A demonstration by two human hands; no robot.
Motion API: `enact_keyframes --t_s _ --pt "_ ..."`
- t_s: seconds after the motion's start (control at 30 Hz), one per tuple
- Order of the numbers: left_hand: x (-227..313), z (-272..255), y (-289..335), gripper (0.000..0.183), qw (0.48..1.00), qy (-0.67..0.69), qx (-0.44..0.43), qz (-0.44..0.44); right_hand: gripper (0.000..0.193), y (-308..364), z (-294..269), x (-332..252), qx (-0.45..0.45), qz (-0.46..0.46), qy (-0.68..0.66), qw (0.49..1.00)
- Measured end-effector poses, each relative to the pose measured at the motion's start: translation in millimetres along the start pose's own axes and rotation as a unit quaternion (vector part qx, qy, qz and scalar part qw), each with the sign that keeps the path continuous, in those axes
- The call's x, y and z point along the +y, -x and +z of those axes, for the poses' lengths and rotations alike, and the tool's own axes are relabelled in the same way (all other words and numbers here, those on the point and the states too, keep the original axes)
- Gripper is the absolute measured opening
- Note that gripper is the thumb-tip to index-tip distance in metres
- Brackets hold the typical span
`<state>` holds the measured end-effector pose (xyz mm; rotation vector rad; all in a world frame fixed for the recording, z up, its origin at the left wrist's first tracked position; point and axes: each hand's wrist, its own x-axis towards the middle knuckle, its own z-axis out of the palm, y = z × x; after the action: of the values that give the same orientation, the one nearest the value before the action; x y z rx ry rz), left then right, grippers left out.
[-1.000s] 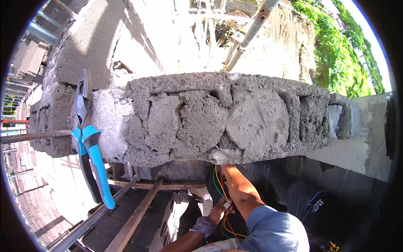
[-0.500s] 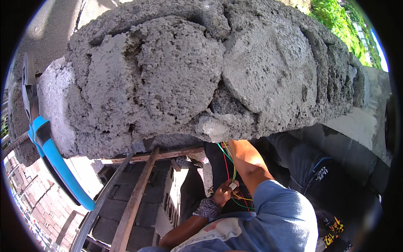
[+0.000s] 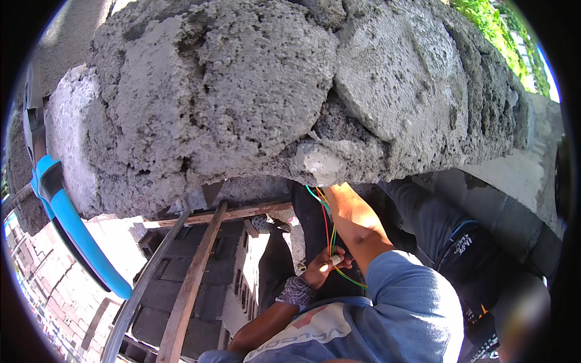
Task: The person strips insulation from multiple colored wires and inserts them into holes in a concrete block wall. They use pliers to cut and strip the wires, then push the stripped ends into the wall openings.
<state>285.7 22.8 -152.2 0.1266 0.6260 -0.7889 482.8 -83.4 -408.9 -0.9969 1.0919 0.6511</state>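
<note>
Several thin wires (image 3: 328, 225), red, green and yellow, hang down from under the rough concrete block wall (image 3: 260, 91). My left hand (image 3: 321, 268), below the wall and close to my shirt, is closed around them. A small pale cylinder (image 3: 330, 263) shows at its fingers; I cannot make out what it is. My right forearm (image 3: 354, 224) reaches up beside the wires. It passes under the wall's lower edge, which hides my right hand. Pliers with blue handles (image 3: 85, 233) hang at the wall's left end, away from both hands.
A person in dark clothing (image 3: 442, 236) is close on my right. Wooden strips (image 3: 190, 284) and a grey pole (image 3: 145, 284) run down on the left, above stacked grey blocks (image 3: 206, 302). Paving (image 3: 51, 260) lies far below at left; greenery (image 3: 487, 27) shows at the upper right.
My view has shifted slightly, so the wall looks nearer and its lower edge sits higher. The left hand still grips the wires, its fingers turned a little. A blurred shape has come in at lower right.
</note>
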Motion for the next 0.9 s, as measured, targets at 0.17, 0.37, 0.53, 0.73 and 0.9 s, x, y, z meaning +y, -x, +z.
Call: enact_keyframes --t_s 0.17,0.37,0.53,0.73,0.9 --pt "6 0 1 0.02 0.982 0.186 0.005 0.001 0.034 -18 11 -18 -0.01 0.004 0.019 1.0" --pt "20 1 9 0.024 0.959 0.277 0.032 0.057 0.036 -15 26 -19 -0.003 -0.005 0.047 0.999" --pt "15 3 12 0.028 0.959 0.278 -0.042 -0.012 0.037 -18 40 -21 -0.014 0.004 0.046 0.999" --pt "23 13 4 0.026 0.993 0.109 0.031 0.023 0.039 -22 55 -33 0.003 -0.034 0.098 0.995" --pt "22 27 2 0.02 0.997 0.075 0.032 0.002 0.014 -17 63 -51 -0.01 -0.077 0.099 0.992"
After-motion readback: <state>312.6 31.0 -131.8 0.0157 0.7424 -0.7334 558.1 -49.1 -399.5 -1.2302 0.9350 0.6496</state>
